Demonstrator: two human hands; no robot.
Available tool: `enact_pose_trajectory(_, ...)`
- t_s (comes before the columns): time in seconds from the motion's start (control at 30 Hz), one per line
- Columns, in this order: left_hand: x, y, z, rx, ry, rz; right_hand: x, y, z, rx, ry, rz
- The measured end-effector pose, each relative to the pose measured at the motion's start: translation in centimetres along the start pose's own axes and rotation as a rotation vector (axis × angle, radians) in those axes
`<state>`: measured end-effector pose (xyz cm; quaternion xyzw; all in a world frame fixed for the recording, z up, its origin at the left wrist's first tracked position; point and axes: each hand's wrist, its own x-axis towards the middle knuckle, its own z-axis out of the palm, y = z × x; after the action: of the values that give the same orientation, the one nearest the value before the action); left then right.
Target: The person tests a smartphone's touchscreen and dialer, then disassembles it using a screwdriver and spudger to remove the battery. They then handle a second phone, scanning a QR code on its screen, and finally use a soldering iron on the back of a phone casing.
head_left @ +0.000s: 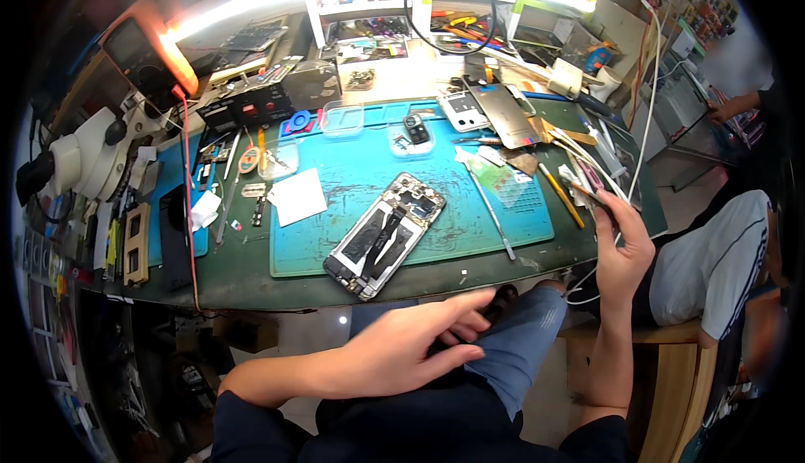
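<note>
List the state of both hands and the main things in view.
Left hand: loosely open, nothing visibly held
Right hand: raised, grip unclear
Opened phone: lying flat, back cover off
Blue mat: flat, scuffed
Central clear box: open, dark part inside
Multimeter: tilted
Strip light: lit

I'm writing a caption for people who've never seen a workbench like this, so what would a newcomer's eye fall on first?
Probably the opened phone, its insides bare, lying aslant across the front edge of the blue mat. The glaring light strip above the back of the bench and the orange-cased meter at the back left would likely come next.
</note>
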<state>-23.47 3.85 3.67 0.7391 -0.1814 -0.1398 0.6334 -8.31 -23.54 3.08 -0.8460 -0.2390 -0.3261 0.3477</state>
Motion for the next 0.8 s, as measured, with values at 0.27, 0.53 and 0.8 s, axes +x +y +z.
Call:
enact_pose_trajectory(0.27,-3.7,-1.1,-5.4,1.137,0.560,-0.117,-1.9,0.1,2.7,-0.409,-0.098,-0.159)
enact_pose_trajectory(0.53,-3.5,-2.2,-4.6,1.104,0.541,-0.122,-1.1,-10.1,12.2,0.237,-0.341,-0.292)
enact_pose_trajectory(0.8,-3.9,-3.6,-4.5,1.016,0.671,-0.010,-1.2,-11.9,15.3,0.053,-0.297,-0.419)
